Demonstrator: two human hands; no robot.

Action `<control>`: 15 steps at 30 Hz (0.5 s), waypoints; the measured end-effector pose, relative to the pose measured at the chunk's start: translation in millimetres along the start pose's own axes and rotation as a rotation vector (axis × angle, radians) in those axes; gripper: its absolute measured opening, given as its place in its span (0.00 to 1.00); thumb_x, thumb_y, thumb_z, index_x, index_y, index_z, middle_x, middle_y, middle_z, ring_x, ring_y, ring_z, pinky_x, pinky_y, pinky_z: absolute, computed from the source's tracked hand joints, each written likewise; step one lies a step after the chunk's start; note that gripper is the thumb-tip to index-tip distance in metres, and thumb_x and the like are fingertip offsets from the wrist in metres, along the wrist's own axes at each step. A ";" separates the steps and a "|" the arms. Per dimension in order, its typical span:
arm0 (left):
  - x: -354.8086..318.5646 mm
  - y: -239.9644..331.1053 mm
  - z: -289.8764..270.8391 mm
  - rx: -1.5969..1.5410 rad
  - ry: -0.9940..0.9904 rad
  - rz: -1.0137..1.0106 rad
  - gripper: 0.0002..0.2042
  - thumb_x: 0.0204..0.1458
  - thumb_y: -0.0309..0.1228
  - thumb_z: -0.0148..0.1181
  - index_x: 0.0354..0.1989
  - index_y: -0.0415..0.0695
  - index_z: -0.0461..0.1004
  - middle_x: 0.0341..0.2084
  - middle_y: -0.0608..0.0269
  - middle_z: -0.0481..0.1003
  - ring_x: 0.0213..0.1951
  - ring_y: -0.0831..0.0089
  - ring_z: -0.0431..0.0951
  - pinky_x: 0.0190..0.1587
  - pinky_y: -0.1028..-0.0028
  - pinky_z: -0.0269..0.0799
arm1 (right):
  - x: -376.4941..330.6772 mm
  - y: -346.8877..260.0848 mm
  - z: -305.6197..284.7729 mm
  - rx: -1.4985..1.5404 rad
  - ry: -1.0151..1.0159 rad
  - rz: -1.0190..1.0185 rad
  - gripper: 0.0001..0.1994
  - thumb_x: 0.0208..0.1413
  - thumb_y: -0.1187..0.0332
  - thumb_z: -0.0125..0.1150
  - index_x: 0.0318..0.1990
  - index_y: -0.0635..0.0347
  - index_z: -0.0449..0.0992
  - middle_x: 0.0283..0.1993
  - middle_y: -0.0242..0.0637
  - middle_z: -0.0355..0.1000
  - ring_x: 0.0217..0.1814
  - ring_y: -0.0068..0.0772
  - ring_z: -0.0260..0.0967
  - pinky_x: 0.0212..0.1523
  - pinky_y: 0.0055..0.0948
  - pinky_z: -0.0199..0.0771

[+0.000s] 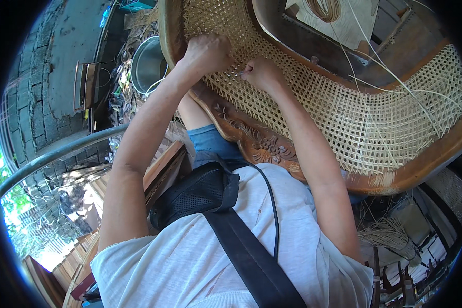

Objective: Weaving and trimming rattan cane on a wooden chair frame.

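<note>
A curved wooden chair frame (pixel 385 180) with carved flowers lies across my lap, filled with woven cane webbing (pixel 339 120). Over the webbing near the frame's left side, my left hand (pixel 209 52) is closed, its fingertips turned away from view. Close to its right, my right hand (pixel 264 74) is closed too, thumb and forefinger pinched together just above the weave. Whatever either hand grips is too thin or hidden to make out. Loose cane strands (pixel 380 64) trail over the right part of the webbing.
A coil of cane (pixel 325 7) lies on a pale board (pixel 351 25) beyond the frame. At left are a metal bucket (pixel 148 64), a curved metal pipe (pixel 66 151) and a brick wall (pixel 33 97). More cane strands (pixel 387 233) hang in a bundle at lower right.
</note>
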State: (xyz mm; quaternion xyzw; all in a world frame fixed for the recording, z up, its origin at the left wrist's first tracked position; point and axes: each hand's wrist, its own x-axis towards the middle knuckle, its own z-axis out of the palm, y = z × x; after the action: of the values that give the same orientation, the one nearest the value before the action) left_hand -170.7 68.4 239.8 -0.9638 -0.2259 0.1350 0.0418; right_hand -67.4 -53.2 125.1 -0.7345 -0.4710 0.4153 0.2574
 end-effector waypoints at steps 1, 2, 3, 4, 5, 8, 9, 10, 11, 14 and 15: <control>-0.7 -0.4 -1.1 -0.015 -0.028 -0.013 0.07 0.43 0.36 0.58 0.26 0.49 0.81 0.26 0.53 0.79 0.31 0.55 0.81 0.38 0.59 0.78 | -1.3 -0.6 -1.0 0.000 0.002 0.003 0.07 0.48 0.62 0.64 0.30 0.53 0.83 0.34 0.44 0.79 0.38 0.45 0.79 0.43 0.42 0.78; -1.3 -0.8 -1.8 -0.029 -0.055 -0.025 0.07 0.43 0.35 0.58 0.25 0.48 0.81 0.26 0.53 0.79 0.31 0.55 0.81 0.38 0.59 0.77 | -2.4 -1.6 -1.8 -0.003 0.012 0.005 0.07 0.48 0.63 0.64 0.32 0.53 0.83 0.36 0.44 0.79 0.40 0.44 0.78 0.44 0.41 0.78; -1.9 -2.2 -1.2 -0.030 -0.054 -0.026 0.07 0.43 0.35 0.58 0.25 0.48 0.81 0.26 0.53 0.79 0.31 0.55 0.81 0.38 0.59 0.77 | -3.4 -3.6 -3.7 -0.008 0.021 0.004 0.07 0.48 0.64 0.64 0.33 0.53 0.83 0.38 0.44 0.79 0.41 0.44 0.78 0.45 0.41 0.78; -2.0 -4.0 0.4 -0.012 -0.054 -0.023 0.07 0.43 0.35 0.58 0.27 0.49 0.81 0.26 0.53 0.79 0.32 0.55 0.81 0.39 0.59 0.78 | -3.9 -5.3 -6.9 -0.010 0.021 0.003 0.07 0.48 0.64 0.64 0.33 0.53 0.83 0.38 0.44 0.79 0.41 0.44 0.78 0.45 0.41 0.78; -1.7 -5.3 1.7 0.006 -0.053 -0.020 0.08 0.43 0.35 0.58 0.28 0.49 0.81 0.27 0.53 0.79 0.33 0.55 0.81 0.39 0.59 0.78 | -4.3 -6.9 -10.7 -0.017 -0.004 0.004 0.07 0.48 0.64 0.64 0.34 0.53 0.83 0.39 0.43 0.79 0.43 0.43 0.78 0.46 0.41 0.78; 5.2 -2.4 5.2 0.070 -0.146 -0.046 0.09 0.44 0.36 0.59 0.30 0.49 0.81 0.29 0.53 0.80 0.35 0.55 0.82 0.40 0.59 0.78 | 0.0 -5.8 -13.6 -0.054 -0.063 0.019 0.08 0.49 0.65 0.64 0.36 0.53 0.83 0.41 0.43 0.79 0.45 0.42 0.78 0.48 0.41 0.77; 6.4 -2.8 5.3 0.070 -0.142 -0.048 0.09 0.44 0.36 0.59 0.30 0.49 0.81 0.29 0.53 0.80 0.35 0.55 0.82 0.40 0.59 0.78 | 0.9 -8.5 -15.5 -0.083 -0.096 0.032 0.09 0.50 0.65 0.64 0.37 0.54 0.83 0.42 0.44 0.79 0.46 0.43 0.78 0.49 0.41 0.77; 7.2 -3.3 5.6 0.085 -0.169 -0.060 0.09 0.45 0.37 0.59 0.31 0.49 0.81 0.30 0.53 0.80 0.36 0.56 0.82 0.40 0.60 0.78 | 0.8 -11.8 -15.3 -0.085 -0.095 0.029 0.09 0.50 0.65 0.64 0.37 0.54 0.83 0.42 0.44 0.79 0.46 0.43 0.78 0.49 0.41 0.77; 7.6 -3.7 6.1 0.100 -0.197 -0.071 0.10 0.46 0.38 0.59 0.32 0.48 0.81 0.31 0.54 0.80 0.37 0.56 0.82 0.41 0.60 0.78 | 0.4 -15.8 -13.7 -0.133 -0.064 0.041 0.10 0.50 0.66 0.63 0.38 0.57 0.82 0.42 0.46 0.79 0.47 0.44 0.78 0.49 0.41 0.77; 2.0 7.8 3.4 0.079 -0.101 -0.079 0.10 0.47 0.39 0.60 0.31 0.48 0.81 0.32 0.52 0.80 0.37 0.55 0.82 0.41 0.60 0.78 | -0.6 -13.0 -7.5 -0.189 0.024 0.045 0.08 0.48 0.66 0.64 0.36 0.56 0.82 0.39 0.44 0.79 0.44 0.44 0.78 0.46 0.41 0.77; 0.0 7.1 4.2 0.079 -0.099 -0.082 0.10 0.47 0.39 0.60 0.31 0.48 0.81 0.32 0.52 0.80 0.37 0.55 0.82 0.41 0.60 0.78 | -0.4 -13.5 -6.3 -0.194 0.082 0.031 0.06 0.46 0.66 0.65 0.31 0.54 0.82 0.35 0.41 0.80 0.40 0.43 0.78 0.44 0.41 0.76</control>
State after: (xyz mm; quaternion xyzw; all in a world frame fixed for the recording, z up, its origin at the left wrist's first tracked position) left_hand -168.8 62.2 234.7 -0.9436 -0.2615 0.1893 0.0739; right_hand -68.6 -47.8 138.9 -0.7796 -0.4866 0.3414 0.1974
